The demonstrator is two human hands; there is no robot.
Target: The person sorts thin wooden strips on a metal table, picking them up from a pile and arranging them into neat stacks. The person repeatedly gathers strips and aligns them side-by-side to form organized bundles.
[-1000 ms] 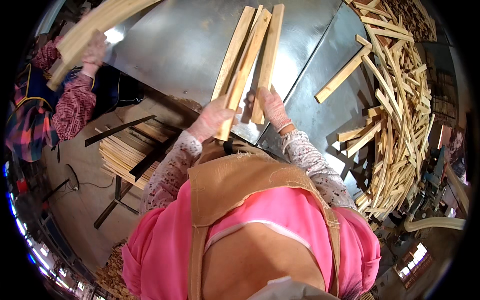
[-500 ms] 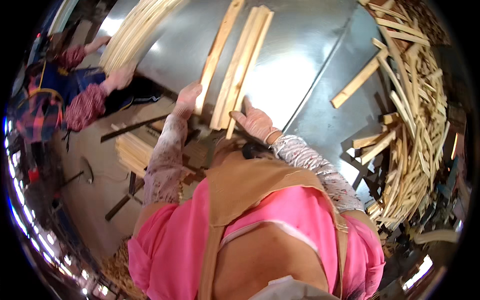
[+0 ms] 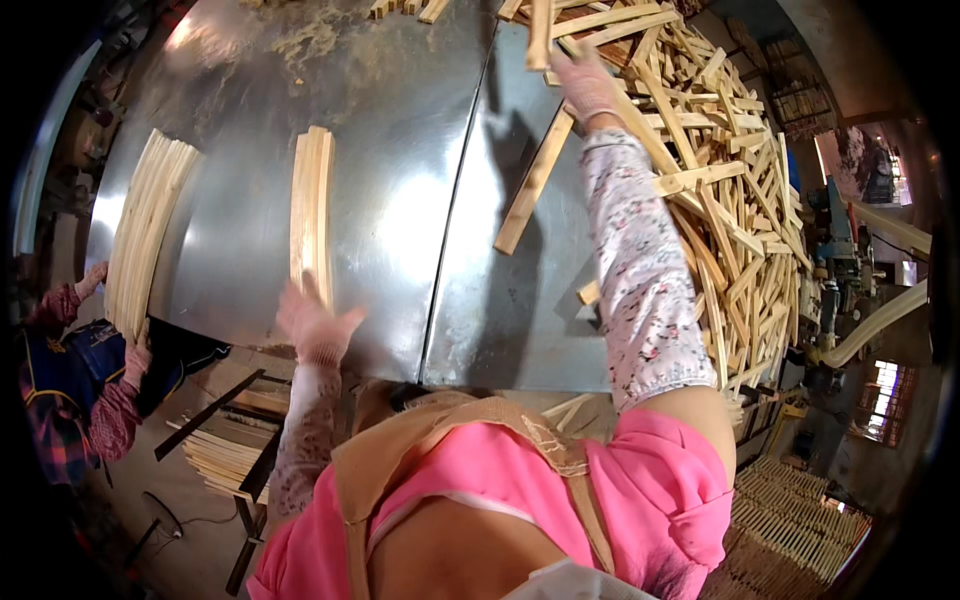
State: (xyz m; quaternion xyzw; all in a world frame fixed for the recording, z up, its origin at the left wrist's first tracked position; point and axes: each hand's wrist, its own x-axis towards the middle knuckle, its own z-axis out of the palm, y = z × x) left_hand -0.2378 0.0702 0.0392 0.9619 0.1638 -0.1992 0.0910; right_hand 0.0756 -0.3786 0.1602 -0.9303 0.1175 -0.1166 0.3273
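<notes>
My left hand (image 3: 318,325) is splayed at the strips (image 3: 312,215) near the surface's (image 3: 240,225) front edge; my right hand (image 3: 588,88), grip I can't tell, is at the right-edge woodpile (image 3: 700,178).

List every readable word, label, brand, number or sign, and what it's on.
None can be read.
Co-worker's blue apron: small light mark, too small to tell if it is lettering.
Wood strips by the left hand: no lettering visible.
Metal table: no lettering visible.
Background at the edges: too small and blurred to read.
</notes>
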